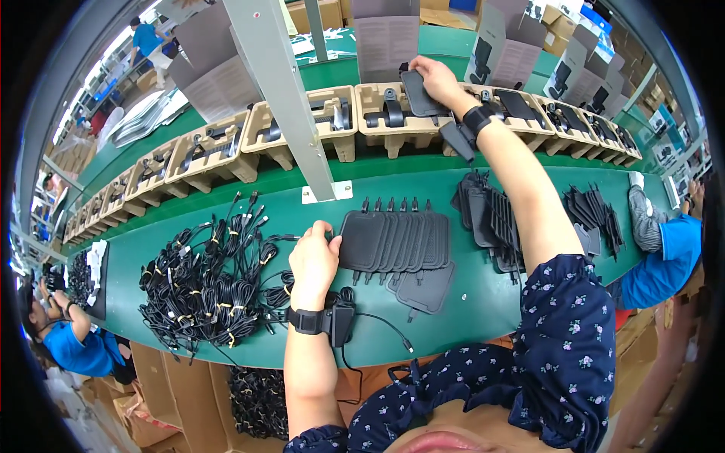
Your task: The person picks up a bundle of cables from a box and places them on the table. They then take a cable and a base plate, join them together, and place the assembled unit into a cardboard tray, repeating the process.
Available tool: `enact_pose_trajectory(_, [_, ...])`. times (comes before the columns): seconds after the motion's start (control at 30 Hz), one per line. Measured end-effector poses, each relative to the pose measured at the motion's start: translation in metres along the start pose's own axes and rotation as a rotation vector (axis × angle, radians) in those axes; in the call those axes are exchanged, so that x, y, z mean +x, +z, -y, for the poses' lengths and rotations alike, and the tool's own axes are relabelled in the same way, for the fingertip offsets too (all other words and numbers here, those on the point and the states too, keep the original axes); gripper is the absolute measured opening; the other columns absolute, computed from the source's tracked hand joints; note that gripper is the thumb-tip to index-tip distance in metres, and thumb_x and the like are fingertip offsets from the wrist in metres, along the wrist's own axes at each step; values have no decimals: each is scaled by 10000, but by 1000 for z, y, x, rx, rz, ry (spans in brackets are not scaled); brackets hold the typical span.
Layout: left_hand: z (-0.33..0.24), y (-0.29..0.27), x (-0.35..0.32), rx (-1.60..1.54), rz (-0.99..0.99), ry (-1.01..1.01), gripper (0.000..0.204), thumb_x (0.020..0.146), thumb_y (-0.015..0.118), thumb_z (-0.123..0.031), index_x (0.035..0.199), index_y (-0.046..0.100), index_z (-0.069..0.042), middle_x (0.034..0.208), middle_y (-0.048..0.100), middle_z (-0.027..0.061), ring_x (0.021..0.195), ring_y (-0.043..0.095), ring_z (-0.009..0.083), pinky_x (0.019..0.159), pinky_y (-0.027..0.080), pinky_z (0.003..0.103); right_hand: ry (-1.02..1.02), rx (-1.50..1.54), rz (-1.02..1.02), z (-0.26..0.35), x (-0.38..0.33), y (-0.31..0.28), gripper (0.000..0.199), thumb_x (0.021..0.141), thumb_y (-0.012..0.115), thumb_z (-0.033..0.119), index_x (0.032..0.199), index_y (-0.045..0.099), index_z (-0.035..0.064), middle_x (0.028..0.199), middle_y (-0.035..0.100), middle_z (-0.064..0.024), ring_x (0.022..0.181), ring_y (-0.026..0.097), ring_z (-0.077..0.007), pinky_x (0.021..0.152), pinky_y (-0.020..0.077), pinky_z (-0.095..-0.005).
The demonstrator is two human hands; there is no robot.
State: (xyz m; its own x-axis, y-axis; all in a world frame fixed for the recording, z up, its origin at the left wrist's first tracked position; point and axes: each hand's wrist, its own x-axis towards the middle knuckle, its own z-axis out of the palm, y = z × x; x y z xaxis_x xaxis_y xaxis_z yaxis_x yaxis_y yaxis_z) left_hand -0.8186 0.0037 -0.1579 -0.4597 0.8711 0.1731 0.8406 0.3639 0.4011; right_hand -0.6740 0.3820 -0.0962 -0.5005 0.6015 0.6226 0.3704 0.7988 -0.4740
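Note:
Up at the row of trays, my right hand [438,81] is closed on a flat black rectangular pad [421,95]. It holds the pad over the right part of a brown moulded tray [377,132], which also has a curved black bracket [393,109] in it. Lower down, my left hand [314,258] is beside an overlapping row of similar black pads [393,240], its fingers curled at the leftmost pad's edge. Whatever is between those fingers is hidden. More pads [427,285] lie just below that row. Coiled black cables [219,283] are heaped left of my left hand.
A grey metal post [283,98] rises from the green table [483,325] between my arms. Other pads [487,219] and thin black parts [596,215] are piled at right. Open printed boxes [387,45] stand behind the trays. Co-workers [75,343] sit on both sides.

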Motion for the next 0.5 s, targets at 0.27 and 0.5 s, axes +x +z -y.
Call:
enact_pose_trajectory(0.27, [-1,-33,16,-603,-643,31,174,868,525,-17,1039,555,-24,1007,569,73,835,574,137,677,481,265,-132,-629,-342,16,-35,13,303,817,557,132,1119,533,122,1022,534,-121,979,516,-309,799,425,-432])
enact_pose_trajectory(0.5, [18,-53,14,-1282,-815,-44,177,866,467,66,1026,483,-8,993,566,93,800,589,127,614,479,213,-631,31,186,197,-118,34,351,720,489,-35,1052,551,63,967,574,-139,913,541,-316,759,437,-405])
